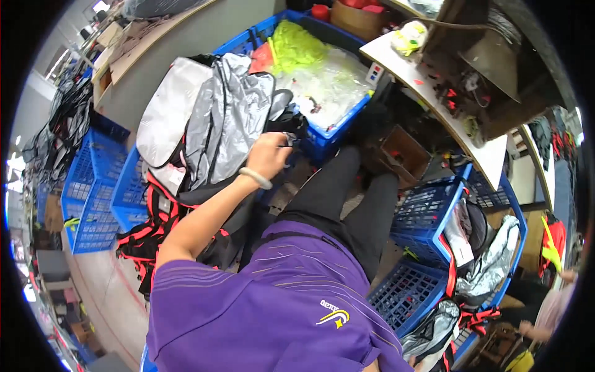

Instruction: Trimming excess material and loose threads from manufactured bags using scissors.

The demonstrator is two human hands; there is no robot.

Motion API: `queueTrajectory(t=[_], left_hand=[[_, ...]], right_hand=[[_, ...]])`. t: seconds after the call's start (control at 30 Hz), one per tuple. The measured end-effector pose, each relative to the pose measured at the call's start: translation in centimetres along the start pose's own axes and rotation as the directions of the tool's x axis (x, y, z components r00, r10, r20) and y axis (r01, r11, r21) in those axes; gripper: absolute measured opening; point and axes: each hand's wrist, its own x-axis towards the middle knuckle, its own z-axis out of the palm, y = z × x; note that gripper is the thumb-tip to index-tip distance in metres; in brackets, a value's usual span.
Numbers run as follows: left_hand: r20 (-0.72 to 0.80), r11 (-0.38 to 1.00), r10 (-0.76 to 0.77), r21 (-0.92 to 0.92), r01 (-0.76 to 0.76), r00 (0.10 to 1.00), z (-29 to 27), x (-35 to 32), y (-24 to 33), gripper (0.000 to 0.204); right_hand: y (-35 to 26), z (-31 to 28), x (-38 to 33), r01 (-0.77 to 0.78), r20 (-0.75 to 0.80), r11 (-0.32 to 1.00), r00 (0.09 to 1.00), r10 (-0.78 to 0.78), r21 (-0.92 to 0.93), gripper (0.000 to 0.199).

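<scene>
My left hand reaches forward with curled fingers, a pale bracelet on its wrist. Its fingers close on the dark edge of a silver-lined fabric bag, at the right side of the pile. Beside that bag a pale rounded panel leans to the left. Black fabric with red-orange trim hangs under my forearm. My right hand cannot be made out; only a sliver of bare skin shows at the lower edge.
A blue crate ahead holds clear plastic and a yellow-green bag. A white worktop juts in at right. More blue crates with silver pieces stand to the right; others stand left. Another person's arm shows far right.
</scene>
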Motion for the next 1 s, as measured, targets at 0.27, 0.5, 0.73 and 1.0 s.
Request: queueTrajectory(t=[0.27, 0.5, 0.73, 1.0], left_hand=[[-0.504, 0.709, -0.462, 0.284, 0.645, 0.73, -7.2, -1.3, -14.6, 0.07], [-0.373, 0.663, -0.689, 0.022, 0.748, 0.622, -9.9, 7.0, -30.7, 0.086], [-0.21, 0.736, -0.609, 0.21, 0.644, 0.765, -2.7, 7.4, -28.7, 0.035], [0.217, 0.876, 0.057, 0.456, -0.153, 0.974, -10.3, 5.9, -23.2, 0.018]], right_hand=[[16.1, 18.1, 6.9, 0.197, 0.191, 0.975, 0.958, -0.213, 0.1, 0.053], [-4.6, 14.0, 17.2, 0.233, 0.176, 0.914, 0.936, -0.303, 0.332, 0.04], [-11.9, 2.2, 14.0, 0.001, -0.043, 0.881, 0.999, 0.023, 0.474, 0.029], [-36.1, 1.1, 42.7, 0.761, -0.589, 0.569, 0.625, -0.512, 0.312, 0.022]])
